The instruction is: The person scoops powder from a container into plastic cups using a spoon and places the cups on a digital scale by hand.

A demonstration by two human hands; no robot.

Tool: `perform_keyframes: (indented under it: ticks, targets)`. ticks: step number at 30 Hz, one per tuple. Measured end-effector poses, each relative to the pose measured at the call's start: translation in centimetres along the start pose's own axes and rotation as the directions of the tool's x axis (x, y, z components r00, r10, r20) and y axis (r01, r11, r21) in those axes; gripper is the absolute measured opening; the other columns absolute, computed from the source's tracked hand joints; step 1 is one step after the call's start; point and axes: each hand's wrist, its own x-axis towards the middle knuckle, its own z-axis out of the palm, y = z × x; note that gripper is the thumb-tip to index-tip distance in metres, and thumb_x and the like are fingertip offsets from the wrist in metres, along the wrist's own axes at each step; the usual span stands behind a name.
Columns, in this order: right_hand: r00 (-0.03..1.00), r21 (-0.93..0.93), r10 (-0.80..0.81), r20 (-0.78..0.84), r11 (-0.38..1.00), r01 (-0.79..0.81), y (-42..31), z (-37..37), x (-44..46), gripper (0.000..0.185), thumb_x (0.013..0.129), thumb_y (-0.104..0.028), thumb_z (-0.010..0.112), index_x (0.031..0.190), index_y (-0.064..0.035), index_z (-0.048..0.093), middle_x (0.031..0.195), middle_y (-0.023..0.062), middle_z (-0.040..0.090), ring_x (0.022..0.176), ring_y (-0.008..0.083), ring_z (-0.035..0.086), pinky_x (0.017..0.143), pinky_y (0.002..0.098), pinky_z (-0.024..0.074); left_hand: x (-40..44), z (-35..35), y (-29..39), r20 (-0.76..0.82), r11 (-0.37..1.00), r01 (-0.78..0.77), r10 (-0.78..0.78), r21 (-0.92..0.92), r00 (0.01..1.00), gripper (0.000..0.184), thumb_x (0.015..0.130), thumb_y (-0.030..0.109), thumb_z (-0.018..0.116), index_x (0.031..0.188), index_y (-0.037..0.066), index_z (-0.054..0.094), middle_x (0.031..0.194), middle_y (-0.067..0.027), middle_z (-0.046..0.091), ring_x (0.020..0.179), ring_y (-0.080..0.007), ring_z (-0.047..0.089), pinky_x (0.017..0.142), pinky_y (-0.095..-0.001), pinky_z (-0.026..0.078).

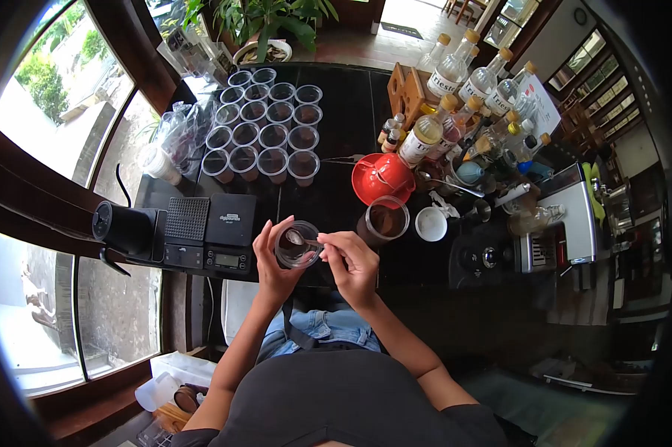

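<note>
My left hand point(270, 257) is wrapped round a clear plastic cup point(303, 260) near the counter's front edge. In my right hand point(351, 264) is a spoon point(299, 238), pinched by its handle, with its bowl inside the cup's mouth. What lies at the bottom of the cup is hard to make out. Just beyond my right hand stands a larger clear container point(387, 220) with dark brown contents. A red funnel-like piece point(373, 179) sits behind that container, and a small white bowl point(430, 224) is to its right.
Several clear cups point(273, 162) stand in rows at the back left. A digital scale point(228, 260) and a black kettle point(116, 222) are on the left. Labelled bottles point(423, 138) crowd the back right, near a silver machine point(559, 216).
</note>
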Motion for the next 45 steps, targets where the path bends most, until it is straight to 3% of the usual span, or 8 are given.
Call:
perform_keyframes:
  ticks: [25, 33, 37, 39, 41, 43, 44, 45]
  targets:
    - [0.991, 0.148, 0.113, -0.072, 0.984, -0.102, 0.0, 0.6, 0.3, 0.016, 0.093, 0.005, 0.056, 0.106, 0.0064, 0.065, 0.100, 0.0114, 0.064, 0.076, 0.0096, 0.063, 0.067, 0.0220, 0.0542, 0.5, -0.4, 0.5, 0.011, 0.999, 0.018, -0.018, 0.052, 1.000, 0.097, 0.070, 0.010, 0.085, 0.143, 0.000, 0.021, 0.132, -0.0186, 0.055, 0.121, -0.0312, 0.053, 0.105, -0.0411, 0.038]
    - [0.916, 0.427, 0.344, -0.208, 0.874, -0.231, -1.9, -1.3, 0.0, 0.018, 0.097, -0.002, 0.055, 0.110, 0.0049, 0.064, 0.101, 0.0118, 0.065, 0.073, 0.0114, 0.062, 0.067, 0.0253, 0.0520, 0.6, -0.8, -0.1, 0.008, 0.997, 0.049, -0.049, 0.060, 0.999, 0.097, 0.070, 0.006, 0.084, 0.144, 0.001, 0.022, 0.132, -0.0207, 0.054, 0.122, -0.0331, 0.053, 0.105, -0.0411, 0.041]
    - [0.828, 0.480, 0.381, -0.411, 0.863, -0.159, -2.1, -4.1, -0.2, 0.018, 0.098, -0.006, 0.055, 0.110, 0.0043, 0.064, 0.098, 0.0117, 0.067, 0.069, 0.0116, 0.061, 0.065, 0.0258, 0.0506, 1.1, -1.3, 0.0, 0.002, 0.997, 0.074, -0.074, 0.008, 0.997, 0.095, 0.071, 0.003, 0.082, 0.144, 0.000, 0.021, 0.133, -0.0221, 0.053, 0.123, -0.0331, 0.054, 0.106, -0.0411, 0.041]
    - [0.791, 0.341, 0.277, -0.546, 0.935, -0.093, -1.2, -5.9, -0.4, 0.018, 0.098, -0.005, 0.054, 0.109, 0.0045, 0.064, 0.098, 0.0111, 0.067, 0.068, 0.0114, 0.061, 0.064, 0.0255, 0.0504, 1.3, -1.9, -0.4, -0.037, 0.995, 0.095, -0.095, 0.000, 0.995, 0.094, 0.071, 0.000, 0.079, 0.144, 0.001, 0.020, 0.134, -0.0232, 0.052, 0.122, -0.0330, 0.055, 0.106, -0.0410, 0.042]
    - [0.771, 0.024, 0.085, -0.631, 0.996, -0.091, 0.6, -7.7, -1.0, 0.017, 0.097, -0.002, 0.053, 0.107, 0.0053, 0.065, 0.095, 0.0109, 0.066, 0.069, 0.0113, 0.061, 0.064, 0.0252, 0.0506, 1.3, -2.7, -1.1, -0.053, 0.994, 0.107, -0.106, 0.013, 0.993, 0.094, 0.071, 0.001, 0.079, 0.145, 0.002, 0.020, 0.134, -0.0227, 0.052, 0.122, -0.0323, 0.055, 0.106, -0.0413, 0.042]
    - [0.888, -0.298, -0.056, -0.456, 0.950, -0.093, 2.4, -9.7, -1.5, 0.017, 0.095, 0.002, 0.053, 0.106, 0.0056, 0.066, 0.096, 0.0113, 0.067, 0.072, 0.0121, 0.062, 0.065, 0.0258, 0.0519, 1.3, -3.5, -1.7, -0.090, 0.990, 0.134, -0.129, 0.049, 0.988, 0.094, 0.072, 0.004, 0.078, 0.147, 0.005, 0.020, 0.133, -0.0217, 0.053, 0.122, -0.0311, 0.055, 0.106, -0.0421, 0.043]
    - [0.946, -0.440, 0.001, -0.323, 0.885, -0.152, 2.6, -10.5, -1.5, 0.017, 0.095, 0.005, 0.053, 0.105, 0.0055, 0.066, 0.097, 0.0115, 0.066, 0.075, 0.0130, 0.063, 0.066, 0.0260, 0.0529, 1.3, -3.7, -2.0, -0.101, 0.991, 0.119, -0.113, 0.058, 0.988, 0.096, 0.072, 0.005, 0.079, 0.147, 0.006, 0.020, 0.133, -0.0217, 0.053, 0.122, -0.0305, 0.055, 0.107, -0.0421, 0.043]
    - [0.946, -0.440, 0.002, -0.323, 0.885, -0.153, 3.0, -10.6, -1.8, 0.017, 0.095, 0.005, 0.053, 0.105, 0.0055, 0.066, 0.097, 0.0115, 0.066, 0.075, 0.0130, 0.063, 0.066, 0.0260, 0.0529, 1.3, -4.0, -2.0, -0.100, 0.991, 0.121, -0.114, 0.058, 0.988, 0.096, 0.072, 0.005, 0.079, 0.147, 0.006, 0.020, 0.133, -0.0217, 0.053, 0.122, -0.0305, 0.055, 0.107, -0.0421, 0.043]
